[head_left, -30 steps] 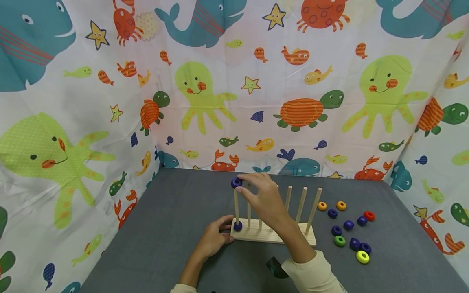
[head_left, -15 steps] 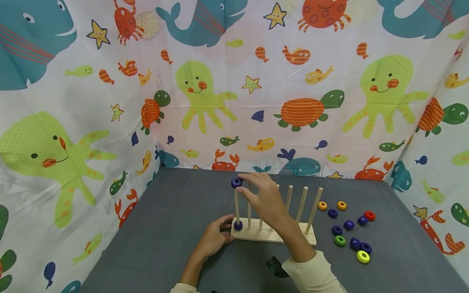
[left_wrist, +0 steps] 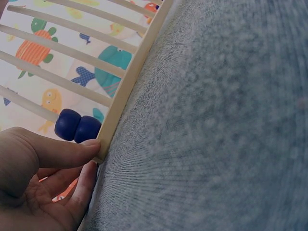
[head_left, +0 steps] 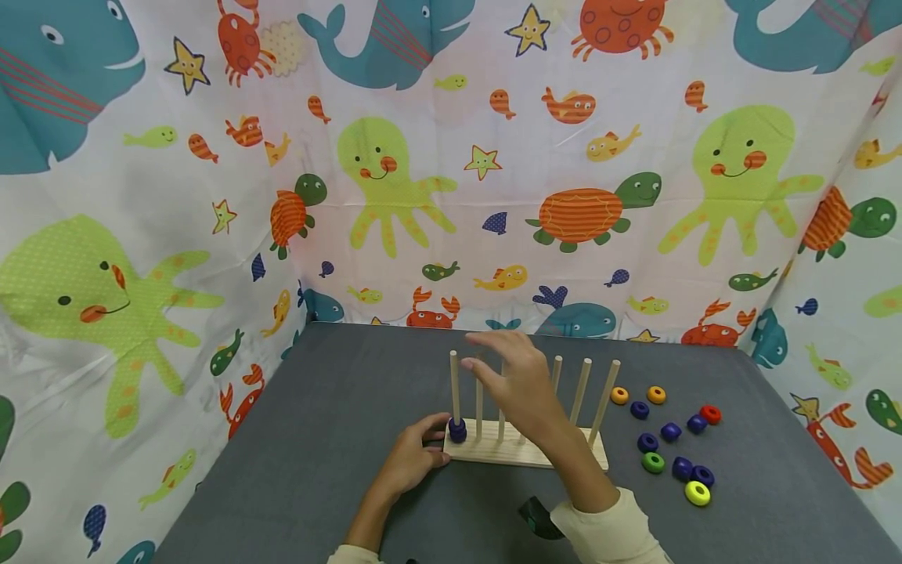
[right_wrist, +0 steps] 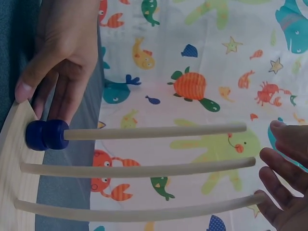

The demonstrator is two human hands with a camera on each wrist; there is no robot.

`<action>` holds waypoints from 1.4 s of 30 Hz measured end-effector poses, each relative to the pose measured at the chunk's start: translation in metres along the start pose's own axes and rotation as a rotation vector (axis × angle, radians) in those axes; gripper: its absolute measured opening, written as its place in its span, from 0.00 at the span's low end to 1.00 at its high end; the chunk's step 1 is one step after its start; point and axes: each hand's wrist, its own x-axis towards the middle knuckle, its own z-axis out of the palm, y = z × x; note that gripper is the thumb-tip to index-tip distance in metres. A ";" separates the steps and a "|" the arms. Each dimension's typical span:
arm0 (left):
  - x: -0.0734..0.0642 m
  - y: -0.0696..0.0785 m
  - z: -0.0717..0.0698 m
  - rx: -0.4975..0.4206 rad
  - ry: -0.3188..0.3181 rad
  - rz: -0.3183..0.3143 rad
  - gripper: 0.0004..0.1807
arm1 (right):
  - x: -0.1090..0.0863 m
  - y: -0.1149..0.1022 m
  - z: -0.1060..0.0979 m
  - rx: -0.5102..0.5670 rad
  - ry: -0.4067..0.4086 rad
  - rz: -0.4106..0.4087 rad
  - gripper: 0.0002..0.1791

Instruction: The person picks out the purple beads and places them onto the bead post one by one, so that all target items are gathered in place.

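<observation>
A wooden peg stand [head_left: 493, 450] has a flat base and a row of upright pegs. Two dark blue beads [left_wrist: 77, 126] are stacked at the foot of its leftmost peg [right_wrist: 159, 132]. My left hand [head_left: 409, 462] grips the left end of the base, thumb [left_wrist: 89, 149] on the near edge and fingers on the other side. Up by the peg tops, my right hand [head_left: 517, 384] holds nothing; its thumb and index finger are spread apart, just right of the leftmost peg. That hand covers parts of the middle pegs in the head view.
Right of the stand lie loose beads: several blue ones [head_left: 671, 432], two orange [head_left: 656, 395], a red [head_left: 710, 415], a green [head_left: 652, 463] and a yellow [head_left: 698, 493]. A patterned sea-animal curtain [head_left: 437, 157] hangs behind the grey table [head_left: 338, 407].
The blue bead that my right hand pinched at the leftmost peg's top was let go and dropped down onto the lower bead. My right hand shifted slightly right. My left hand stayed put.
</observation>
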 end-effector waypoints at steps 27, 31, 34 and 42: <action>-0.001 -0.001 -0.001 0.000 0.008 -0.002 0.38 | -0.057 0.027 -0.059 -0.051 0.229 0.049 0.17; 0.000 -0.002 0.000 0.000 0.010 -0.003 0.38 | -0.066 0.035 -0.067 -0.062 0.237 0.080 0.17; 0.000 -0.003 0.000 0.002 0.014 -0.002 0.38 | -0.073 0.042 -0.071 -0.077 0.245 0.101 0.16; 0.000 -0.001 -0.001 0.015 0.015 -0.002 0.37 | -0.092 0.061 -0.087 -0.131 0.256 0.193 0.14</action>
